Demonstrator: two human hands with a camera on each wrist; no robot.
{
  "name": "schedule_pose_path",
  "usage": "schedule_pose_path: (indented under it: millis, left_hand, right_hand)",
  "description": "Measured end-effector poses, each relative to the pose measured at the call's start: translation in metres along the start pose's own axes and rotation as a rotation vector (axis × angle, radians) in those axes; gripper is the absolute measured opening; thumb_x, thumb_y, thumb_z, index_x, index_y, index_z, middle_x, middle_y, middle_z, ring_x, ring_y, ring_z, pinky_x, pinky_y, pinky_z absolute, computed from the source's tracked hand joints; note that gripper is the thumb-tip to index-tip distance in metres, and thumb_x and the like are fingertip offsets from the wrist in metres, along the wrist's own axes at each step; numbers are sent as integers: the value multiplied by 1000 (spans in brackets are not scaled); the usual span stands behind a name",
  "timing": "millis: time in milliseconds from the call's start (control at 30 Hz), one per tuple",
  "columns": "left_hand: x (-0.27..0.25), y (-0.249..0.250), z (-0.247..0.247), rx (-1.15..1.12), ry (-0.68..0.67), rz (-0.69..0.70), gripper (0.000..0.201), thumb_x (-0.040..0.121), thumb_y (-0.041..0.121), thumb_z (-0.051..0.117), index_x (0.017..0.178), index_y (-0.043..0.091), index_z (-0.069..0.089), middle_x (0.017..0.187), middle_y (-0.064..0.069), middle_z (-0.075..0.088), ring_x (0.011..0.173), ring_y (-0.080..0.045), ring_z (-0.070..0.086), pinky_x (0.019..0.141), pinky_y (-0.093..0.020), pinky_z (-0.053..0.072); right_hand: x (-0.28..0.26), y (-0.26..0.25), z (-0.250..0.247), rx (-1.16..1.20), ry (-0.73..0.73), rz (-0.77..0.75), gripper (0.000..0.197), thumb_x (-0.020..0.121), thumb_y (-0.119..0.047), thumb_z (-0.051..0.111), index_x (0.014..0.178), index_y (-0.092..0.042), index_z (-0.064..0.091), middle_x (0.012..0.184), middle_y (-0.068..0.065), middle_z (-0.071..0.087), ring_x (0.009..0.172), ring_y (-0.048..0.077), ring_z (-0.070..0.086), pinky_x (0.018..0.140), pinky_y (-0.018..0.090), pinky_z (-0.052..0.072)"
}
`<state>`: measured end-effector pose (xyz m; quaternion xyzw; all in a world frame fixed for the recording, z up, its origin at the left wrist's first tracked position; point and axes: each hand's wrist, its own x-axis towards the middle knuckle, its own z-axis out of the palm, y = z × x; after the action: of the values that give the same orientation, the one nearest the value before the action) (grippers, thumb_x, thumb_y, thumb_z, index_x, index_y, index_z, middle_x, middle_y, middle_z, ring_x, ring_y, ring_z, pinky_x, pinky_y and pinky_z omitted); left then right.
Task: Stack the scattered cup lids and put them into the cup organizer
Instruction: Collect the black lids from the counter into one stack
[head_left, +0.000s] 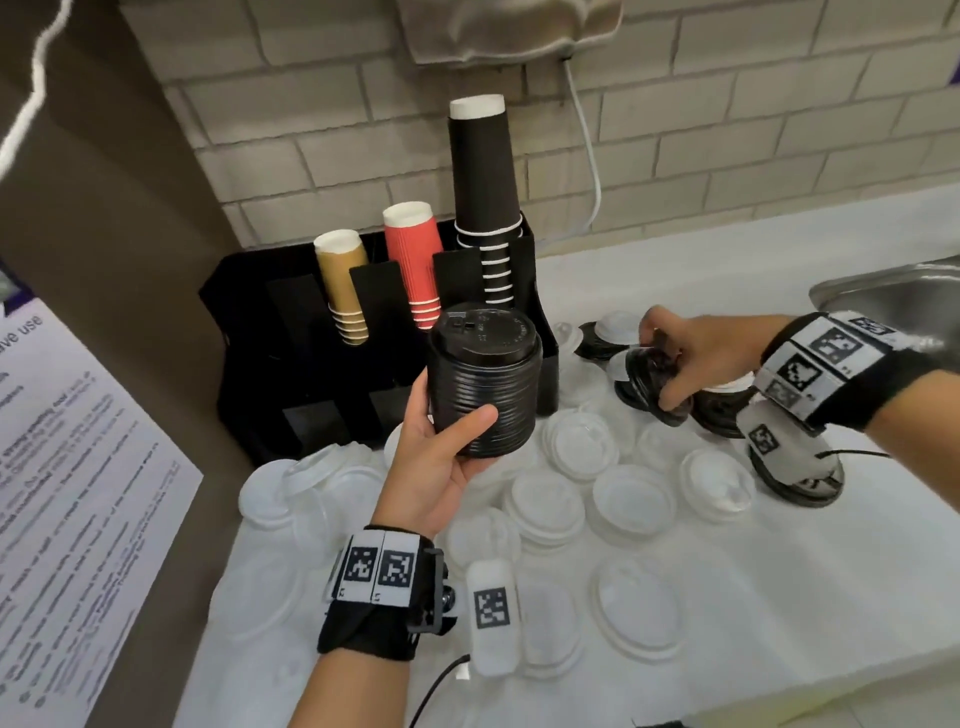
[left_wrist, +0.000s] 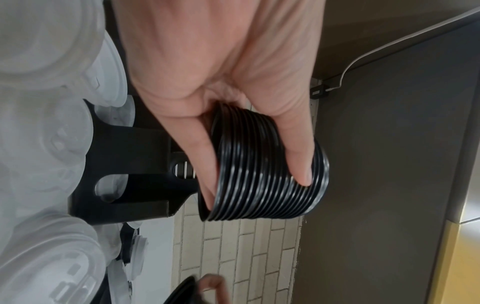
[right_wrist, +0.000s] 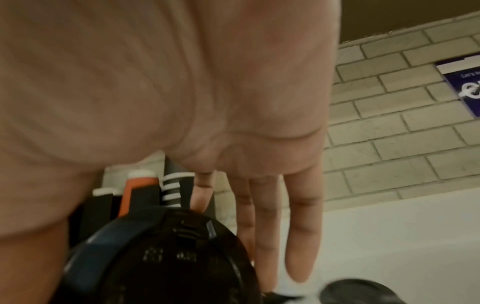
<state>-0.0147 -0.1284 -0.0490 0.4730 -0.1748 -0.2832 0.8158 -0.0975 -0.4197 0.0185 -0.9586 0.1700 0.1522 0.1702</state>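
My left hand (head_left: 447, 441) grips a tall stack of black lids (head_left: 485, 379) in front of the black cup organizer (head_left: 291, 384); the thumb and fingers wrap its ribbed side (left_wrist: 267, 170). My right hand (head_left: 675, 358) pinches a few black lids (head_left: 647, 376) tilted on edge, just above the counter to the right of the organizer. The right wrist view shows a black lid (right_wrist: 166, 261) under the palm. More black lids (head_left: 722, 410) lie beneath the right wrist. Several white lids (head_left: 582, 447) lie scattered over the white counter.
The organizer holds gold cups (head_left: 343, 280), red cups (head_left: 415, 260) and a tall black cup stack (head_left: 483, 187). A steel sink (head_left: 893, 296) sits at the far right. A brick wall runs behind, and a printed sheet (head_left: 67, 499) hangs on the brown panel at left.
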Motion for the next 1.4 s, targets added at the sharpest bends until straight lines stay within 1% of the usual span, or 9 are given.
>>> schedule_pose_path:
  millis: [100, 233, 333, 433, 600, 700, 867, 1233, 1400]
  left_hand:
    - [0, -1, -1, -11, 1, 7, 70, 71, 9, 70, 135, 23, 48, 117, -1, 70, 107, -20, 68, 72, -33, 58]
    - [-1, 0, -2, -20, -2, 10, 74, 71, 9, 71, 139, 20, 44, 119, -3, 69, 108, -21, 68, 72, -33, 58]
    - [-1, -1, -1, -23, 0, 3, 77, 69, 9, 74, 140, 22, 44, 124, -6, 66, 109, -23, 67, 72, -33, 58]
    - [-2, -2, 0, -24, 9, -9, 80, 68, 9, 75, 141, 24, 44, 132, -9, 60, 114, -25, 64, 73, -34, 58]
    - [-2, -3, -1, -15, 2, -12, 83, 66, 10, 81, 139, 27, 45, 129, -7, 63, 111, -22, 66, 72, -33, 58]
    - [-2, -3, -2, 0, -8, -20, 84, 64, 12, 82, 138, 29, 46, 123, -3, 66, 111, -21, 66, 72, -33, 58]
    - [-1, -5, -3, 2, -18, -32, 76, 68, 8, 76, 135, 31, 48, 122, -3, 66, 110, -21, 66, 73, -35, 58]
    - [-1, -3, -3, 0, -29, -25, 75, 68, 9, 77, 133, 32, 49, 125, -3, 65, 113, -22, 65, 73, -36, 58]
    - [-3, -2, -2, -12, -31, -20, 70, 70, 9, 75, 130, 33, 50, 121, -1, 67, 111, -21, 66, 73, -36, 58]
  right_hand:
    - [-6, -15, -15, 187, 46, -128, 58, 71, -24, 79, 108, -35, 36, 110, 2, 58, 92, 22, 64, 79, 32, 50]
    - [-19, -48, -29, 400, 113, -374, 56, 75, -14, 78, 107, -43, 43, 113, -1, 55, 96, 15, 63, 76, 25, 49]
    - [-24, -73, -35, 449, 152, -518, 57, 76, -12, 78, 117, -34, 45, 108, -2, 55, 89, 7, 60, 78, 18, 48]
    - [-25, -94, -37, 435, 179, -613, 61, 71, -19, 80, 121, -27, 44, 104, -3, 52, 86, 4, 56, 70, 9, 44]
    - [-22, -118, -35, 307, 157, -659, 57, 72, -28, 77, 122, -33, 50, 106, 1, 55, 86, 11, 55, 62, 6, 41]
    - [-20, -126, -34, 255, 155, -668, 53, 78, -18, 76, 124, -33, 54, 108, 0, 55, 91, 17, 56, 61, 5, 41]
    - [-18, -131, -36, 234, 121, -674, 51, 81, -10, 71, 124, -34, 58, 107, -10, 56, 92, 12, 56, 63, 4, 41]
    - [-15, -135, -35, 208, 119, -677, 54, 80, -13, 71, 126, -37, 58, 115, -5, 55, 95, 10, 55, 63, 4, 41]
    - [-18, -136, -34, 184, 131, -678, 55, 79, -18, 74, 126, -39, 56, 115, -8, 54, 99, 10, 55, 66, 4, 43]
